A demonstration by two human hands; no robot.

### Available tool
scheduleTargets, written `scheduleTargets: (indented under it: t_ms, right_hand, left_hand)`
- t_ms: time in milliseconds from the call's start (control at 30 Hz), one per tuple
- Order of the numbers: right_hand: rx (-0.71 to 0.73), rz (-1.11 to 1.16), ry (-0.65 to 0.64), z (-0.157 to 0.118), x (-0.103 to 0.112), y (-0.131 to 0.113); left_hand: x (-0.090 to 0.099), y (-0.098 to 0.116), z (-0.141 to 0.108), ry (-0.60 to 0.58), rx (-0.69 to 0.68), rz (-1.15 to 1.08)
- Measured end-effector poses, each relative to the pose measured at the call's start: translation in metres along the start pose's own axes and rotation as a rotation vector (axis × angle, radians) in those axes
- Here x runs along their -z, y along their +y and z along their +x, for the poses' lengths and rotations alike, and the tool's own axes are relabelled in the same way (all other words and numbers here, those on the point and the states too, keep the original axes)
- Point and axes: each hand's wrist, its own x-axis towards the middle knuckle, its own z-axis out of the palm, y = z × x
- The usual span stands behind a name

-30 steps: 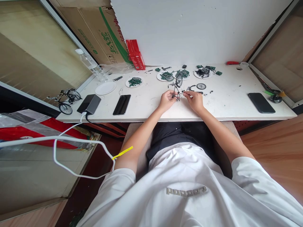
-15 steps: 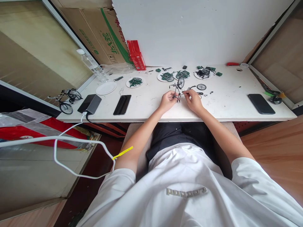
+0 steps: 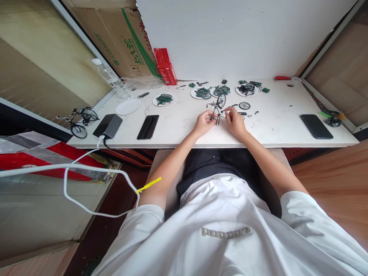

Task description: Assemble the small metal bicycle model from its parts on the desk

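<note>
My left hand (image 3: 204, 122) is closed around the lower frame of a small black model bicycle (image 3: 221, 101), which stands tilted with one spoked wheel raised at the far end. Close on the right, my right hand (image 3: 235, 122) has its thumb and forefinger pinched at the frame's side; the tiny dark piece at the fingertips is too small to name. Just beyond the right hand lies a loose spoked wheel (image 3: 244, 105). A dark slim part (image 3: 242, 113) lies partly hidden by that hand.
Plates of green parts (image 3: 164, 99) and dark parts (image 3: 246, 90) stand at the back. An assembled model bicycle (image 3: 79, 120), a black power adapter (image 3: 107, 126) and a phone (image 3: 148, 127) are at left. Another phone (image 3: 316, 126) lies right. A plastic bottle (image 3: 112, 79) leans by the window.
The model bicycle has shifted slightly to the right in my left hand. My right fingertips have drawn up and a little away from the frame.
</note>
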Motion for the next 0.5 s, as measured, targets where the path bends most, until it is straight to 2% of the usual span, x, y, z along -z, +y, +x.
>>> scheduleTargets:
  t_ms: [500]
  right_hand:
    - [0.039,0.119,0.062,0.000,-0.003,0.000]
  left_hand:
    - [0.003,-0.011,0.004,0.002,-0.053,-0.025]
